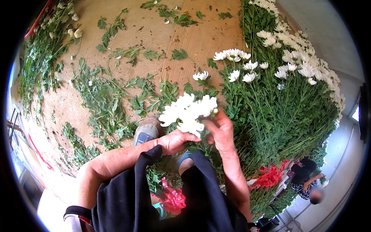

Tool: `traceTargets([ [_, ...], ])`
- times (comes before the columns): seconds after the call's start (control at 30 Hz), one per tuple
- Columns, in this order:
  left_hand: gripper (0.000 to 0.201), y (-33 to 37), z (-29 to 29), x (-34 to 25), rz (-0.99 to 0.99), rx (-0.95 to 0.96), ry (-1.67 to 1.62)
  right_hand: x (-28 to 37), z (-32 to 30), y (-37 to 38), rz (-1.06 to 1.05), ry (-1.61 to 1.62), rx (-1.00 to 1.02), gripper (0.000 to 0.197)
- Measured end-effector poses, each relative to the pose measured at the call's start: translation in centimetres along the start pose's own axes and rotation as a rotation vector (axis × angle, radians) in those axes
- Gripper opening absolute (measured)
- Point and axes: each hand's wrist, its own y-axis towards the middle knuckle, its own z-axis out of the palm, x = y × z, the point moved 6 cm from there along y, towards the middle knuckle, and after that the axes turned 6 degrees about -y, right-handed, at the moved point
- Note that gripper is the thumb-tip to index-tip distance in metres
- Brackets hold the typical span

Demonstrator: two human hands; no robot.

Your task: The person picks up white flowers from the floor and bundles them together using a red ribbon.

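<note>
The person's left hand [176,142] is curled closed just beneath a bunch of white blooms [189,110], thumb pointing toward the other hand, and grips it from below, though the stems inside the palm are mostly hidden. The right hand [221,129] is raised at the right edge of the same bunch, its thumb and bent fingers close together beside the outer petals; whether they pinch anything there, one cannot tell. The blooms sit above and between the two hands, their open faces turned up. Just beyond the grip, a smaller white flower [200,75] lies among leaves. To the right of the grip spreads a large heap of leafy stems [270,116], with white heads along its far and outer edges. Left of the grip, stripped greenery [102,96] is strewn over the brown floor [150,31], and farther off on that side lies another row of stems [42,62]. A shoe [148,129] shows just beyond the left wrist. Below the grip, between the dark-clothed legs, is a red ribbon bow [172,199]; well apart, at lower right, a co-worker [307,178] is near more red ribbon [268,176]
</note>
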Motion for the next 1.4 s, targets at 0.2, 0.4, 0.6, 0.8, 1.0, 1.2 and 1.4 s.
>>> traceTargets([
  [0.2, 0.043, 0.1, -1.3, 0.8, -0.057, -0.027, -0.056, -1.6, -0.4, 0.4, -0.06, -0.218, -0.128, 0.029],
  [0.4, 0.027, 0.1, -3.2, -0.3, 0.001, -0.067, -0.089, -3.7, -3.4, 4.6, -0.384, -1.189, -0.416, 0.034],
  [0.6, 0.028, 0.1, -3.3, -1.3, 0.038, -0.082, -0.104, -2.6, -4.5, 2.0, -0.406, -0.769, -0.419, 0.025],
  [0.8, 0.029, 0.1, -2.3, -1.2, 0.03, -0.047, -0.093, -0.2, -3.5, -3.6, -0.602, -0.856, -0.327, 0.031],
  [1.0, 0.028, 0.5, -2.3, -0.8, 0.063, -0.082, -0.052, 0.8, -1.5, -6.3, -0.739, -0.931, -0.25, 0.045],
  [1.2, 0.025, 1.8, -5.0, 0.1, 0.275, 0.013, 0.367, 1.5, -0.1, -7.7, -0.823, -1.052, -0.269, 0.048],
  [1.4, 0.029, 0.7, -1.0, -1.3, 0.145, -0.057, 0.036, 1.1, 0.5, -7.1, -0.773, -1.172, -0.247, 0.041],
])
